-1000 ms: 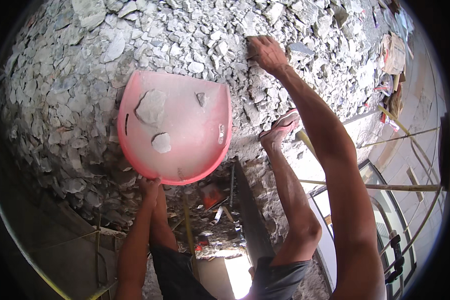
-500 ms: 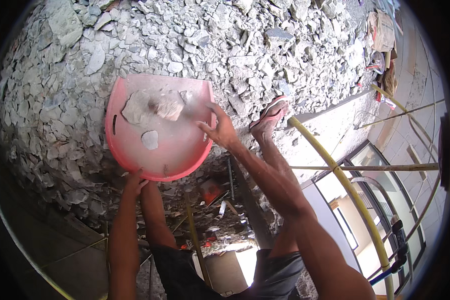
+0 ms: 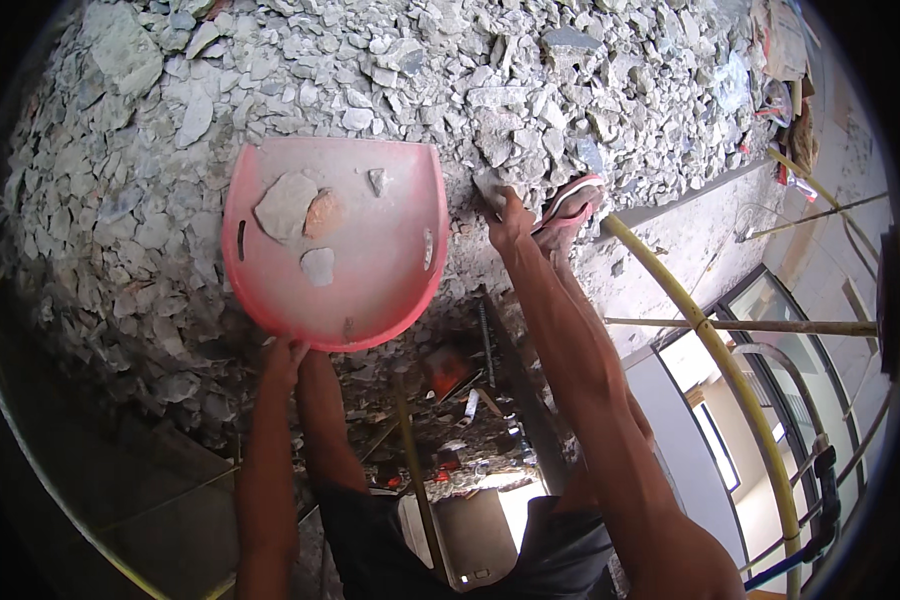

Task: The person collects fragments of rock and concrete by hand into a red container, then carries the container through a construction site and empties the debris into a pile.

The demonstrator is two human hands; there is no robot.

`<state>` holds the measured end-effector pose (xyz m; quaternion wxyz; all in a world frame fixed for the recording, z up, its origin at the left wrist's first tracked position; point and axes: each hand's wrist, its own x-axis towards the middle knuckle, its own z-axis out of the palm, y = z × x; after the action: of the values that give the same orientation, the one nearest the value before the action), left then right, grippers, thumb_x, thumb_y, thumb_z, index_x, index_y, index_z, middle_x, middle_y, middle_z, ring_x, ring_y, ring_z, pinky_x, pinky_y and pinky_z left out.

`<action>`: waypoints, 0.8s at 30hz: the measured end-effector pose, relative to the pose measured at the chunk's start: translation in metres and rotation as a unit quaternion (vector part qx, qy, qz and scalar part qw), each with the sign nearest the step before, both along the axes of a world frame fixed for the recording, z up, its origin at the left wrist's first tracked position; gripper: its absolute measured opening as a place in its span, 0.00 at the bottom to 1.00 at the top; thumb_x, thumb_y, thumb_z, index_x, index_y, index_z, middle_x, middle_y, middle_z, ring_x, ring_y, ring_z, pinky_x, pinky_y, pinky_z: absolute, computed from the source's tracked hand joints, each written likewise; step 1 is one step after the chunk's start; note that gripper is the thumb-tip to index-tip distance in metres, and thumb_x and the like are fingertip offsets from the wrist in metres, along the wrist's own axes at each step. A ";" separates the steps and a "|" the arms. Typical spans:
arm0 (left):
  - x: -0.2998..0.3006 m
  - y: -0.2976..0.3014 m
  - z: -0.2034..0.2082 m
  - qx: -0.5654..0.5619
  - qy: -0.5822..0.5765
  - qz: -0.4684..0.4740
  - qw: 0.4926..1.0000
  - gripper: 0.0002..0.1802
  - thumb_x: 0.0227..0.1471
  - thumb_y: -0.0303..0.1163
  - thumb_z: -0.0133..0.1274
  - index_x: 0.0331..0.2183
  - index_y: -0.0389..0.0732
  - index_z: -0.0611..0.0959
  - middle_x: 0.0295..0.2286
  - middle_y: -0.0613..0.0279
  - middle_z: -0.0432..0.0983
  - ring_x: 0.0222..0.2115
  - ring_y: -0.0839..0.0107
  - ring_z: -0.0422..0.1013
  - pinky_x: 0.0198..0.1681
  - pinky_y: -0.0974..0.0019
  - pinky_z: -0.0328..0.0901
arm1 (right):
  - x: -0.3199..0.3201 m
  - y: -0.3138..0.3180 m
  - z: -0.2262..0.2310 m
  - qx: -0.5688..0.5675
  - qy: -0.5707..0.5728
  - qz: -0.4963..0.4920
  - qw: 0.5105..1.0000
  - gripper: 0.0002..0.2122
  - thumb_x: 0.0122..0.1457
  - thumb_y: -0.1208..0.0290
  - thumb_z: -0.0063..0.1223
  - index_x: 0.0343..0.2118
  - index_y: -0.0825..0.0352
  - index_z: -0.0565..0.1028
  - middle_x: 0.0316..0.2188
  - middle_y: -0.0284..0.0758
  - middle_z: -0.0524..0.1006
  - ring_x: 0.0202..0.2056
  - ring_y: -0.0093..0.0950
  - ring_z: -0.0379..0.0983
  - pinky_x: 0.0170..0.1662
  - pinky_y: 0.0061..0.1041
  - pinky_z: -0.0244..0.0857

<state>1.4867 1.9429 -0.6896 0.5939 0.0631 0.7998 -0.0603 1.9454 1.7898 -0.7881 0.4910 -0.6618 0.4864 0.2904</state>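
Observation:
A pinkish-red plastic scoop pan with slots in its side walls lies on the rubble, dusty inside. In it sit a large flat grey stone, a reddish-brown chunk, a smaller pale stone and a little grey piece. My left hand grips the pan's near rim, its fingers partly hidden under the edge. To the right of the pan, my right hand is closed on a grey stone at the rubble's surface, close to my sandalled foot.
Broken grey rubble spreads beyond and left of the pan. A yellow pole slants down past my right arm, with a thinner pole crossing it. Below, between my legs, a drop shows debris. Crumpled sacks lie far right.
My right hand has left the pan's right side and reached right to a stone by my foot. The reddish chunk, blurred in motion before, now rests in the pan. My left hand stays on the rim.

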 end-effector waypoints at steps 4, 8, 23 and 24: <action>0.000 0.007 0.000 -0.025 0.037 -0.073 0.996 0.17 0.52 0.36 0.59 0.43 0.40 0.78 0.39 0.61 0.74 0.41 0.69 0.71 0.42 0.62 0.72 | 0.002 -0.004 0.027 0.030 0.027 -0.007 0.999 0.20 0.51 0.56 0.68 0.39 0.63 0.72 0.31 0.36 0.71 0.33 0.32 0.63 0.39 0.36 0.65; 0.000 0.026 -0.007 0.039 0.125 -0.227 0.965 0.17 0.50 0.38 0.58 0.43 0.42 0.79 0.36 0.63 0.76 0.38 0.69 0.73 0.40 0.59 0.70 | 0.003 0.007 0.062 0.149 0.020 -0.044 0.988 0.22 0.52 0.58 0.67 0.46 0.60 0.70 0.30 0.31 0.69 0.32 0.27 0.62 0.42 0.31 0.66; 0.032 0.047 0.038 0.281 0.009 -0.437 0.854 0.17 0.53 0.30 0.49 0.44 0.33 0.77 0.40 0.50 0.76 0.42 0.59 0.74 0.46 0.59 0.68 | 0.015 0.087 0.082 -0.247 -0.292 0.676 0.630 0.50 0.42 0.54 0.70 0.65 0.64 0.51 0.62 0.60 0.49 0.62 0.57 0.48 0.62 0.54 0.46; 0.021 0.044 0.047 0.269 -0.010 -0.388 0.882 0.18 0.51 0.28 0.50 0.45 0.33 0.77 0.42 0.50 0.76 0.45 0.58 0.73 0.49 0.59 0.66 | 0.029 0.109 0.078 -0.240 -0.241 0.688 0.641 0.50 0.41 0.57 0.71 0.65 0.59 0.50 0.63 0.59 0.48 0.64 0.56 0.46 0.63 0.55 0.45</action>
<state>1.5074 1.9866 -0.6423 0.4916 0.5261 0.6907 -0.0676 1.9742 1.8991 -0.7101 0.0730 -0.9469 -0.1915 0.2478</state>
